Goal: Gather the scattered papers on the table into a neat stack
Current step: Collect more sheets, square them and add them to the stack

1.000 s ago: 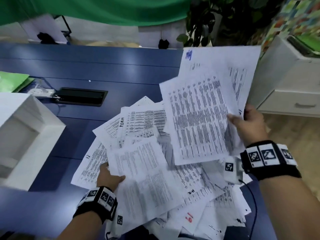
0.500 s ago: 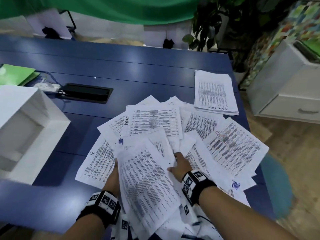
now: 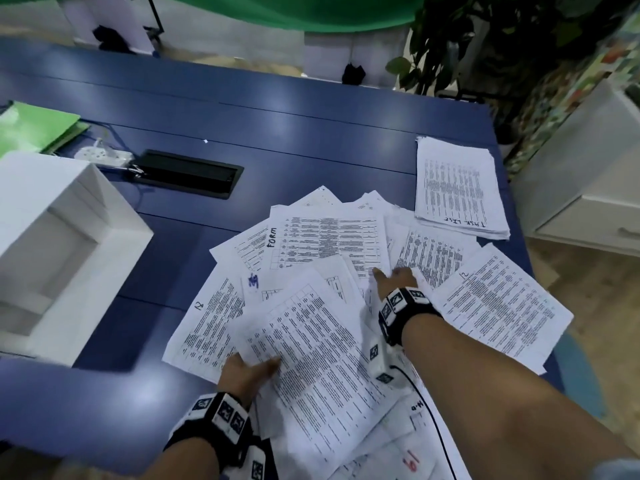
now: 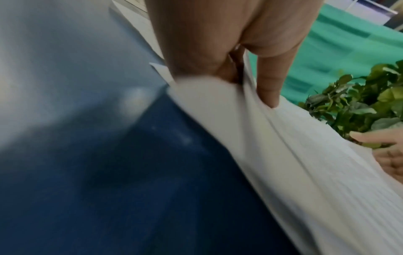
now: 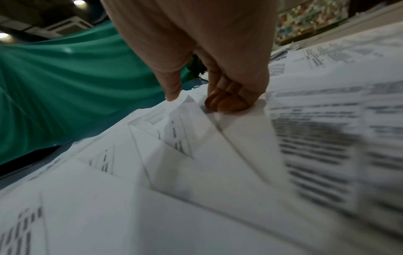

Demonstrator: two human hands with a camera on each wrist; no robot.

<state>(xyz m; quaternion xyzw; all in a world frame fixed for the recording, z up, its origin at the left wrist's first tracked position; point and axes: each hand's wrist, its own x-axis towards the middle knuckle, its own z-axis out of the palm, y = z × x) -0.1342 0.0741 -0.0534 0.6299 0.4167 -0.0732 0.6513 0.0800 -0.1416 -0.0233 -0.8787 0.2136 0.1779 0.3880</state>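
From the head view, the scattered papers (image 3: 332, 299) lay fanned across the near right part of the blue counter (image 3: 242, 133), overlapping at every angle, while a squared-off neat stack (image 3: 460, 188) sat apart toward two o'clock, near the counter's right edge, its long axis running away from the person. The left hand (image 3: 242, 372) was at the seven o'clock edge of the spread, thumb on top of the big upper sheet (image 3: 322, 358) and the rest tucked beneath it. The right hand (image 3: 398, 278) was further in, near the middle of the fan, and clearly the nearer of the two to the stack, which lay ahead and to its right. A white box (image 3: 59, 251) stood at nine o'clock and a black panel (image 3: 187, 173) was set into the counter at eleven. In the left wrist view, blurred as it was, the left hand's thumb (image 4: 270, 86) pressed down on the sheets while its other fingers curled under their edge, so it was pinching paper; blue counter showed to the left of them. In the right wrist view the right hand's fingers (image 5: 226, 101) were curled with their tips down on the sheets and the thumb (image 5: 172, 86) touching paper beside them; whether they had hold of a sheet or only pressed on it I could not tell. I judged the loose sheets would go from that hand toward two o'clock.
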